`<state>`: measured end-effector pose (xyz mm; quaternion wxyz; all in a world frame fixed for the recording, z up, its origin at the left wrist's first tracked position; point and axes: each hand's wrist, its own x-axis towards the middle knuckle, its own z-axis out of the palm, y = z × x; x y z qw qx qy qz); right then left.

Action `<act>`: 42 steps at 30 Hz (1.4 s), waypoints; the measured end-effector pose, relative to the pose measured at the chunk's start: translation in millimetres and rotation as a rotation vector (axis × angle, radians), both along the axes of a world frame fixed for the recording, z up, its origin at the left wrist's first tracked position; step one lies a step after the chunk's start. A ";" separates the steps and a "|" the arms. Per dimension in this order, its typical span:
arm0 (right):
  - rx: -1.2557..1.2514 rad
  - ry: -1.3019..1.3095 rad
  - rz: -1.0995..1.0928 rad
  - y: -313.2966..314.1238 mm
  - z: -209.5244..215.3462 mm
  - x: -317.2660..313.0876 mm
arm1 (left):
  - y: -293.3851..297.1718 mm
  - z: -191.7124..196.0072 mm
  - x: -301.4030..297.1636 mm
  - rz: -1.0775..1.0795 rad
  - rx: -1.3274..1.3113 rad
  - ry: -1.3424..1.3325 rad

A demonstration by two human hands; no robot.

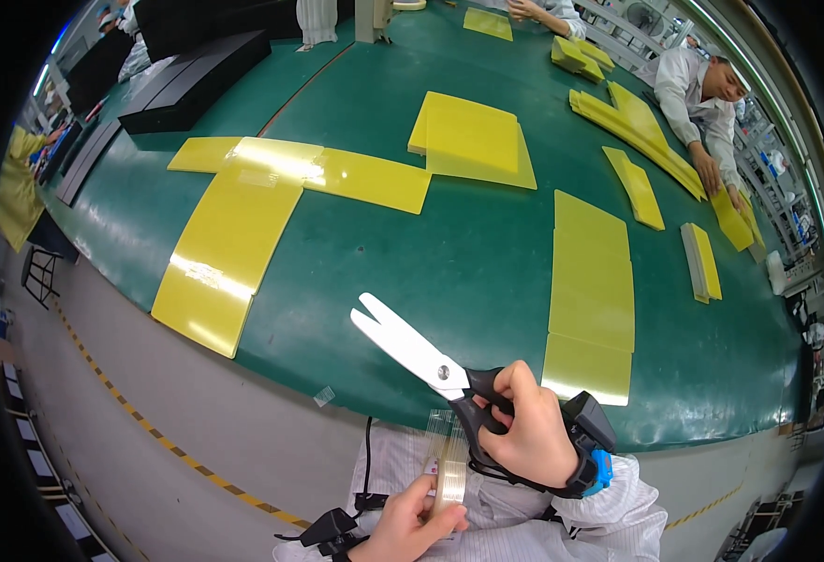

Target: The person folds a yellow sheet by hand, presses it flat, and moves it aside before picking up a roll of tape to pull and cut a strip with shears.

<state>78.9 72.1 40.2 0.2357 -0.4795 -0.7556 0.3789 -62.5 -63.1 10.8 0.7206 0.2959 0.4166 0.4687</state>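
A: Item one, nearest me: left hand [404, 529], grip closed on a roll of clear tape [450, 473], held on edge, with a short clear strip rising from its top.

B: And the right?

A: Item two: right hand [531, 433], just beside the roll and a little beyond it, grip closed through the black handles of the scissors [431, 361]. I log the blades as barely parted; their pale tips show a small notch.

B: How do the scissors lie from the roll?

A: Long axis runs from the handles, right of the roll, up and away to the left, tips out over the green tabletop [468, 253]. The pivot sits just beyond the strip's top. I cannot tell if blade and tape touch. The right hand is the nearer one to the strip's free end.

B: Beyond the roll?

A: Item three: yellow sheets [229, 244] lying flat, well apart from it; farther off, another person's hands [712, 173] on more yellow sheets.
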 end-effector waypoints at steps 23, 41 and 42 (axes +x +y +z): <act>-0.060 -0.081 0.139 4.4 51.8 50.3 | -2.5 -10.9 3.1 0.033 0.011 0.075; -0.402 -0.451 0.391 -6.6 61.9 117.8 | -2.3 -16.4 3.4 0.035 -0.043 0.038; -0.401 -0.451 0.390 -5.9 62.3 116.7 | -2.5 -17.4 3.7 0.034 -0.050 0.024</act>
